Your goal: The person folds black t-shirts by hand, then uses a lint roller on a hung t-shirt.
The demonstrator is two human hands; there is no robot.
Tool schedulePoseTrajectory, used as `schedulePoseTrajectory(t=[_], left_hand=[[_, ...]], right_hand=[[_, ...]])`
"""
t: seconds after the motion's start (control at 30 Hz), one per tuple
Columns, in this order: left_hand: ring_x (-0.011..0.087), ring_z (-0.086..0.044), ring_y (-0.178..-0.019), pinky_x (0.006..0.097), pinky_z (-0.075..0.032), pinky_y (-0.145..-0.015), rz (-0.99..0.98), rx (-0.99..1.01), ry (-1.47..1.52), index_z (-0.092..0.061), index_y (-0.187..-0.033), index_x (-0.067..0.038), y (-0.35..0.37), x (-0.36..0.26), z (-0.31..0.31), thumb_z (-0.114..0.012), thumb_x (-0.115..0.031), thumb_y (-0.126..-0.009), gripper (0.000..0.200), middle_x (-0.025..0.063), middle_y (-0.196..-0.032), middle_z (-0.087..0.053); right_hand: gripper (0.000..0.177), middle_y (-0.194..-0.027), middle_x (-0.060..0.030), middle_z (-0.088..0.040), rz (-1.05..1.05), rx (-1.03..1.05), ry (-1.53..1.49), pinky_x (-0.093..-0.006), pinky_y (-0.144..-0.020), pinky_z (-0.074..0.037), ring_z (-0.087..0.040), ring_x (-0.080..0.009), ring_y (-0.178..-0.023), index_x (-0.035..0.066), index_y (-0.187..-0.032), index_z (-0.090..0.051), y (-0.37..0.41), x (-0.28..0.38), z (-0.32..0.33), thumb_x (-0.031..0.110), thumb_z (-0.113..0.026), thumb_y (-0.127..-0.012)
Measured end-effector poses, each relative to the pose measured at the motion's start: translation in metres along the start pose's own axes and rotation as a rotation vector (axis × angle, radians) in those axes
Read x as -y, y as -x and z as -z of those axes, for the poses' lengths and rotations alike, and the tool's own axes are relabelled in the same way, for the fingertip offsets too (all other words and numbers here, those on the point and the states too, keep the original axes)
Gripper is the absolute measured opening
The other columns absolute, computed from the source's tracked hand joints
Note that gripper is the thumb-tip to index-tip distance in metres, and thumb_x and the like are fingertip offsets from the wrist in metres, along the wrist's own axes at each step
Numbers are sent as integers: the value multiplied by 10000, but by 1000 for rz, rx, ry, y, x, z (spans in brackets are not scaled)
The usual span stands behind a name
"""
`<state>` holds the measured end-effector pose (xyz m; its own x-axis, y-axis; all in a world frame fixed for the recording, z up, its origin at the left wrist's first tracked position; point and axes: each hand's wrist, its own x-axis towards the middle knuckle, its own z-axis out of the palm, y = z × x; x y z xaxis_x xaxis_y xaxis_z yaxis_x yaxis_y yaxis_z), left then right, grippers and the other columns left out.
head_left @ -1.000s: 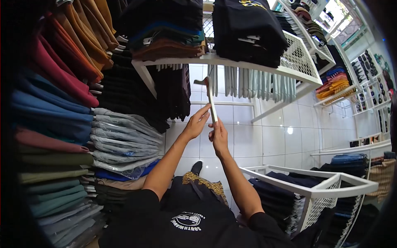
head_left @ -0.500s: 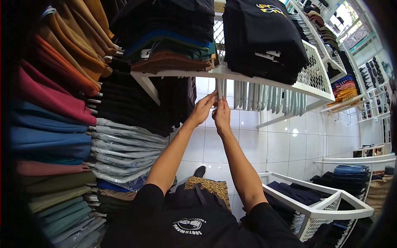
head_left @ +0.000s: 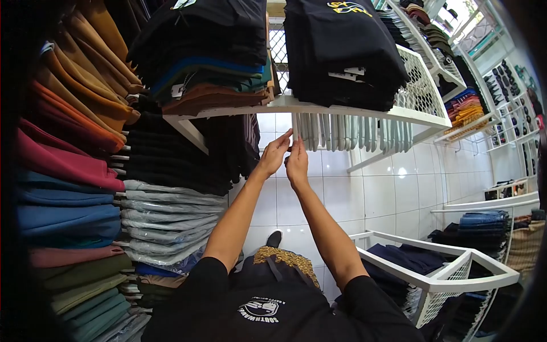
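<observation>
Several narrow white clothes hangers (head_left: 350,134) hang edge-on in a row below the shelf ahead of me. At the left end of that row, both hands are raised around the lower end of one white hanger (head_left: 294,122). My left hand (head_left: 276,155) is closed on it from the left, fingertips together at its edge. Closed from the right, my right hand (head_left: 297,165) has its fingers extended up along the same piece. The two hands nearly meet, and their fingers partly hide the hanger's end.
Folded dark trousers (head_left: 342,57) and a multicoloured clothing stack (head_left: 211,80) lie on the white shelf (head_left: 307,106) above. Hanging garments (head_left: 68,222) fill the left side. A low white rack (head_left: 439,285) stands at lower right. White floor tiles (head_left: 376,196) run between.
The view has shifted, so the shelf and stacks sit further left. Both hands stay together at the hanger, slightly left in view, with the hanger row now closer beside them.
</observation>
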<state>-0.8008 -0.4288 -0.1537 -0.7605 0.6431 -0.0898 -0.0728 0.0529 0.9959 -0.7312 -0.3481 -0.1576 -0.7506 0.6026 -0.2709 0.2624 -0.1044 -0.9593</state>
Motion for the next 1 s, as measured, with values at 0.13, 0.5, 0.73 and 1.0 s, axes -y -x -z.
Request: schedulePoseTrajectory(t=[0.13,0.5,0.73,1.0], left_hand=[[201,-674,-1106,330,-513,-932,-26,-12,-136,-482,-1498,-48,20,-12,0,-424,-293,-1090,479,152,-1303,-662],[235,-635,-1209,354,-478,-1033,-66,36,-184,-621,-1339,8,108,-33,-68,-510,-314,-1072,433,181,-1286,-678],[229,-682,-1109,342,-503,-982,-113,357,-137,-647,-1299,-9,138,-55,-148,-541,-311,-1060,400,162,-1171,-728],[304,-688,-1094,380,-514,-961,-165,663,-241,-668,-1284,-57,202,-82,-244,-562,-364,-1035,409,187,-1180,-717]], right_hand=[[558,-989,-149,-676,62,14,-77,-328,-634,-515,-626,-171,-682,52,-1547,-383,17,-7,6,367,-416,-1088],[492,-971,-29,-600,119,-169,-174,-229,-538,-435,-601,-101,-709,91,-1448,-509,127,-16,121,218,-639,-990],[343,-986,-15,-596,183,-549,-105,-208,-624,-491,-556,-54,-699,64,-1324,-617,240,-1,244,136,-624,-989],[265,-913,16,-580,193,-1012,-117,-174,-570,-403,-503,-20,-678,13,-1261,-633,400,-18,330,104,-601,-1015]])
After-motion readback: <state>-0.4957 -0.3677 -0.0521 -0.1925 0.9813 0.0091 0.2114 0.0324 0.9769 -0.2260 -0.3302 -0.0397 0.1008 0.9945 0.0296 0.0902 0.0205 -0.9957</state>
